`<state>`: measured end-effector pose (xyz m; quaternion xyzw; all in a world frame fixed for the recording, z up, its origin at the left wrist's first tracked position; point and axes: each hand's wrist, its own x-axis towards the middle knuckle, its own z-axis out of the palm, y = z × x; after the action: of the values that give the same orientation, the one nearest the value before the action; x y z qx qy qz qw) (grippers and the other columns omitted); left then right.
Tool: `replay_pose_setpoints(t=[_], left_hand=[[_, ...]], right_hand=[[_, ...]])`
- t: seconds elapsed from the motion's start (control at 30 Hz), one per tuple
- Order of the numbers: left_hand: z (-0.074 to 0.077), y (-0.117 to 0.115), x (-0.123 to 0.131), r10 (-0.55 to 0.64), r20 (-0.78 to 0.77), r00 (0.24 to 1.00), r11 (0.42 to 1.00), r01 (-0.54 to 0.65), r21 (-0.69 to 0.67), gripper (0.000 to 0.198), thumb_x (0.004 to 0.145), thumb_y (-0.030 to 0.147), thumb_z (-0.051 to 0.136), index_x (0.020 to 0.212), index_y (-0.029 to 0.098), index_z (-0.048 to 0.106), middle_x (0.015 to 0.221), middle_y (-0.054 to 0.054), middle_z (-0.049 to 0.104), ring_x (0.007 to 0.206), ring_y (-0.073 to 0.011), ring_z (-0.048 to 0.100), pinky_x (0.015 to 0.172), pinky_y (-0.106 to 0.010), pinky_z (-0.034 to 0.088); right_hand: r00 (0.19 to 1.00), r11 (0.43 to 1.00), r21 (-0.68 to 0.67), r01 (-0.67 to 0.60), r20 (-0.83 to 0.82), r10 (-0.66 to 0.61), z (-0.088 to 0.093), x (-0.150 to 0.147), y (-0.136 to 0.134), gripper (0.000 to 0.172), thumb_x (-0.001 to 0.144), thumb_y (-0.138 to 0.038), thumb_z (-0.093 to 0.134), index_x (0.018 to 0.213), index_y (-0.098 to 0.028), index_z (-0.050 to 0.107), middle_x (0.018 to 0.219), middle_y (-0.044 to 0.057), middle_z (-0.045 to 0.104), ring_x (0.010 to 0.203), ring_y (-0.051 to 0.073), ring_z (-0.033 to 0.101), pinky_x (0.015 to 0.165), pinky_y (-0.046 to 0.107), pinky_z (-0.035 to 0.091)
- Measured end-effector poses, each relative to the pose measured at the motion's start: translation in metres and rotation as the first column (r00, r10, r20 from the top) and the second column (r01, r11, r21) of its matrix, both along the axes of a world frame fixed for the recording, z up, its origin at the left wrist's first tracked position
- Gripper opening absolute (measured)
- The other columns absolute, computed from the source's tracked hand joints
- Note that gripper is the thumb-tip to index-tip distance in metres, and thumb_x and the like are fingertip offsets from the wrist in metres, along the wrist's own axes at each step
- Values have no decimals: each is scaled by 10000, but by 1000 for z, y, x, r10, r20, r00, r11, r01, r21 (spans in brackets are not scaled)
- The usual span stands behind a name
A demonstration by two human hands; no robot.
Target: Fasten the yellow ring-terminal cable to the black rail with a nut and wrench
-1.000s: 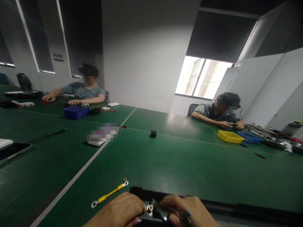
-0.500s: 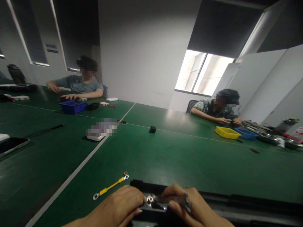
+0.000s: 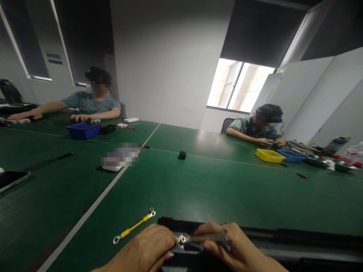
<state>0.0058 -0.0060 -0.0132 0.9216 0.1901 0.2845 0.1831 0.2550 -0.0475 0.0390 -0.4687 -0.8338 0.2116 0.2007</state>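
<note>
My right hand [image 3: 227, 241] is closed around a metal wrench [image 3: 222, 238]. The wrench's far end meets a brass nut [image 3: 183, 239] set on a silver ring terminal [image 3: 180, 243] in a long black housing [image 3: 255, 241]. My left hand [image 3: 150, 243] pinches the terminal's left side, where a sliver of yellow shows; the fingers hide most of what they hold. Left of this hand, a short yellow wire with a ring terminal at each end [image 3: 136, 225] lies on the green table [image 3: 227, 192]. A loose brass nut [image 3: 151, 209] sits by its upper end.
A small black block [image 3: 182, 155] and a white device [image 3: 113, 166] stand farther back. Two people work across the table, near a dark blue bin [image 3: 83, 131], a yellow bin [image 3: 269, 156] and a blue bin [image 3: 292, 156]. A phone [image 3: 13, 180] lies far left.
The view has shifted slightly. Both my hands keep nearly the same place at the nut. The person at left has stretched an arm out toward the left.
</note>
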Motion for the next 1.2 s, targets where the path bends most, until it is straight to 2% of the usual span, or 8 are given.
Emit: replay_pose_setpoints(t=[0.17,0.33,0.43,0.53,0.67,0.8,1.0,1.2], left_hand=[[7,-5,-1,23,4,1000,1000,-23,-6,247,995,232,314,1039,190,554,939,-60,679,877,-181,643,815,-252,507],[5,-3,0,5,14,1000,999,-6,32,245,994,225,315,1046,179,551,943,-70,680,880,-182,644,819,-257,510],[-3,2,2,-1,6,1000,999,1,34,260,992,215,299,1051,174,548,943,-74,672,878,-183,637,817,-269,514],[-18,6,4,-40,99,994,996,32,80,312,995,256,246,1052,173,541,910,-73,663,849,-184,632,783,-273,525],[-29,10,4,-43,92,995,995,35,96,311,995,273,248,1074,181,534,929,-66,659,860,-184,626,798,-278,523],[-28,10,2,-41,97,994,994,30,104,304,998,266,251,1089,181,528,934,-68,660,857,-178,630,798,-268,523],[-22,9,0,-47,76,996,996,40,81,277,990,253,281,1067,182,537,948,-65,658,877,-173,629,806,-260,526],[-23,9,0,-56,71,996,997,51,63,270,984,239,282,1083,181,526,961,-69,658,886,-178,626,827,-276,519]], right_hand=[[996,995,-80,52,-61,-57,-1,4,0,334,948,-449,424,1072,-255,666,994,18,715,892,194,669,761,261,526],[997,995,-85,45,-59,-50,-2,5,1,329,954,-431,423,1073,-247,669,984,21,714,883,188,666,768,259,514],[998,997,-72,21,-49,-24,-5,6,2,332,960,-418,416,1076,-230,664,1002,34,712,861,178,669,745,246,510],[1000,999,-29,-23,-22,22,-11,8,4,325,953,-414,437,1101,-213,644,988,49,713,813,167,671,732,247,504],[996,996,-22,-87,-7,87,-13,9,4,305,948,-387,456,1109,-199,634,976,51,711,841,169,666,754,259,492],[994,993,-75,-92,-74,87,-9,7,4,271,949,-352,470,1112,-208,632,984,32,708,833,144,664,750,231,482],[986,989,-67,-130,-109,122,-12,8,6,252,942,-329,496,1122,-214,630,999,23,705,848,133,662,742,212,467],[987,990,-114,-79,-150,62,-9,7,6,249,946,-322,485,1096,-205,645,982,20,708,850,131,656,765,212,469]])
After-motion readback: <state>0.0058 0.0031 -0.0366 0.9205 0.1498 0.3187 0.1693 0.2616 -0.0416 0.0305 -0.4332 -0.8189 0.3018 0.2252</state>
